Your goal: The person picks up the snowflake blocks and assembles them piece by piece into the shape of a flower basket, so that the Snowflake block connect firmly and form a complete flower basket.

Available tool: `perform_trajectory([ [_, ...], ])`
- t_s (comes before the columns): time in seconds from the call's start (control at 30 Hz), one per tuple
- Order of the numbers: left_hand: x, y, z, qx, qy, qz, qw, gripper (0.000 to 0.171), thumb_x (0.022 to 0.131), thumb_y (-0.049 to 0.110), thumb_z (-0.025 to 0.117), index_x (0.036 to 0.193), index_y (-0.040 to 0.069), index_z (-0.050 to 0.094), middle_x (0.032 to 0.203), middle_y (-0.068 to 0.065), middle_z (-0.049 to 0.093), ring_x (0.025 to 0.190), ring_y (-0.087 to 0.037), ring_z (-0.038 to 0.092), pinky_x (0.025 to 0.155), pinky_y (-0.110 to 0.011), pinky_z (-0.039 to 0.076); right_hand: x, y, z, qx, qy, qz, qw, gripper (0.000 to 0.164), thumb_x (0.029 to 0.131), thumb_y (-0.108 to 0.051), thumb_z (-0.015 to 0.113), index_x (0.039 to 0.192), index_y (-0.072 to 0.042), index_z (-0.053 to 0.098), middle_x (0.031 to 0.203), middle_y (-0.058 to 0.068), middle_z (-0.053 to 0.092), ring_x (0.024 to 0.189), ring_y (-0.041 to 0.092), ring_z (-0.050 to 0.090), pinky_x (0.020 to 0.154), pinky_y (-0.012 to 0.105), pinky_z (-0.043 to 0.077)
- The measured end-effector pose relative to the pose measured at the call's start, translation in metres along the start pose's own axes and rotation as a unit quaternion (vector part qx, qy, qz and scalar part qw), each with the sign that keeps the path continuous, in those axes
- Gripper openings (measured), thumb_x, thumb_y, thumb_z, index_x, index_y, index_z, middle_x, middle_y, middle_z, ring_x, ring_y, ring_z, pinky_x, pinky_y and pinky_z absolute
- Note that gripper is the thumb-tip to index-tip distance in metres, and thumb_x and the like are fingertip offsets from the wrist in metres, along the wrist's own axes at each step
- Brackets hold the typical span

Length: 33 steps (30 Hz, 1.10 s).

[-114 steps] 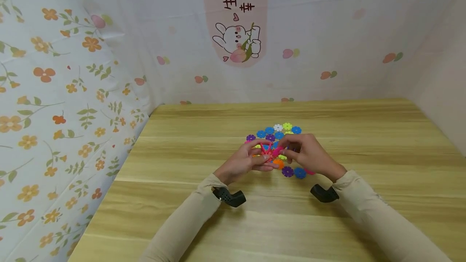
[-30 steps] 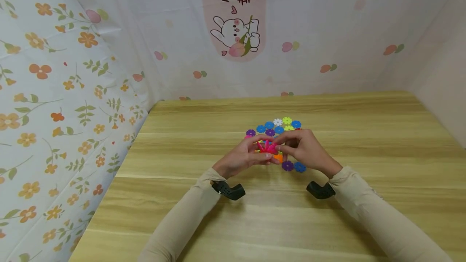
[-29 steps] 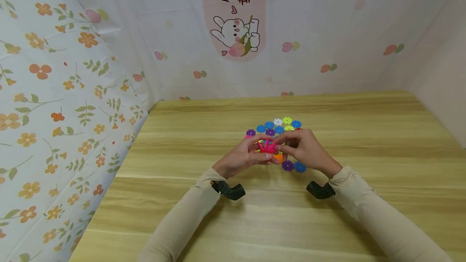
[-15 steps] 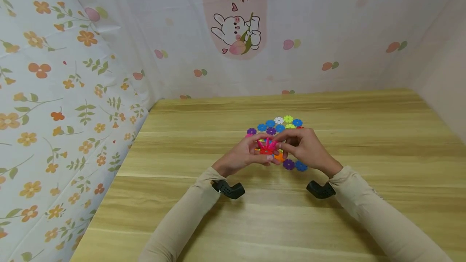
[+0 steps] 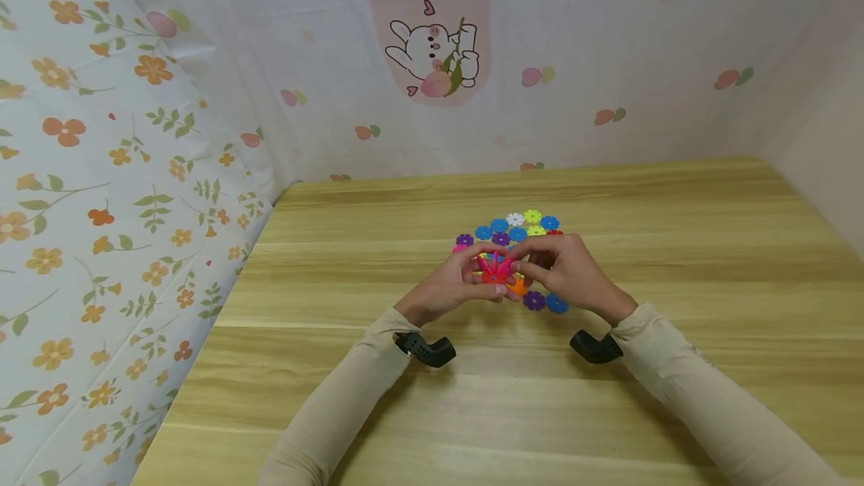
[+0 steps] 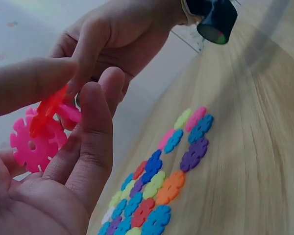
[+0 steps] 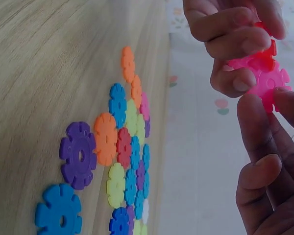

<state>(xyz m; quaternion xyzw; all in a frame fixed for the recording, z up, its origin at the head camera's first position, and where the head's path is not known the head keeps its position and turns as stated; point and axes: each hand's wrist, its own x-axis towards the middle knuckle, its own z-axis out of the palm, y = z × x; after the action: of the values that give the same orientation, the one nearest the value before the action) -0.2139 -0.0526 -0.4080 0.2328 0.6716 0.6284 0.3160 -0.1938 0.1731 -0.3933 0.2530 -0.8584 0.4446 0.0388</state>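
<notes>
Above the table my left hand (image 5: 442, 287) holds a small cluster of notched plastic snowflake discs, a red disc (image 5: 495, 276) with pink discs standing up from it. In the left wrist view a pink disc (image 6: 32, 144) faces the camera, and the red disc (image 6: 46, 112) sits edge-on between thumb and fingers. My right hand (image 5: 570, 272) pinches a pink disc (image 7: 272, 85) at the cluster's right side, between thumb and index finger. In the right wrist view this disc meets the red disc (image 7: 267, 58). Fingers cover part of the joints.
Loose discs lie flat in a patch beneath and beyond my hands, among them a purple disc (image 7: 79, 155), an orange disc (image 7: 106, 138) and a white disc (image 5: 515, 220). They rest on a wood-grain table (image 5: 337, 246). A patterned cloth (image 5: 324, 58) hangs behind it.
The cluster has turned slightly in my left hand, so its pink discs now fan upward from the red one. Both hands stay together in nearly the same place; the head view has tilted down a little.
</notes>
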Motion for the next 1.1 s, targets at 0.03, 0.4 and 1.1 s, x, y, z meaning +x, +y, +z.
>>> perform_trajectory([
  [0.03,0.0,0.0,0.0,-0.006,-0.004,0.005,1.0,0.051,0.097,0.009,0.064,0.143,0.018,0.044,0.114,-0.017,0.068,0.11,-0.052,0.064,0.098,-0.041,0.056,0.0,0.0,0.0,-0.003,0.001,0.001,1.0,0.011,0.089,-0.003,0.074,0.098,-0.008,0.077,0.083,0.012,0.075,0.061,0.019,0.065,0.057,0.025,0.056],
  [0.4,-0.001,0.0,0.003,-0.026,-0.022,0.01,0.9994,0.054,0.096,0.006,0.064,0.142,0.02,0.039,0.101,-0.025,0.071,0.09,-0.024,0.075,0.091,-0.038,0.054,0.0,-0.003,0.001,-0.018,0.014,-0.02,1.0,0.009,0.087,-0.004,0.076,0.094,-0.008,0.078,0.081,0.009,0.075,0.061,0.014,0.062,0.056,0.026,0.054],
  [1.1,-0.002,-0.003,-0.002,0.074,0.048,0.004,0.9961,0.045,0.092,0.014,0.072,0.135,0.018,0.058,0.128,-0.008,0.053,0.11,-0.022,0.057,0.086,-0.034,0.056,-0.019,0.016,-0.039,-0.153,-0.123,0.026,0.98,0.014,0.085,-0.002,0.076,0.099,-0.007,0.076,0.092,0.003,0.076,0.068,0.007,0.06,0.061,0.02,0.051],
])
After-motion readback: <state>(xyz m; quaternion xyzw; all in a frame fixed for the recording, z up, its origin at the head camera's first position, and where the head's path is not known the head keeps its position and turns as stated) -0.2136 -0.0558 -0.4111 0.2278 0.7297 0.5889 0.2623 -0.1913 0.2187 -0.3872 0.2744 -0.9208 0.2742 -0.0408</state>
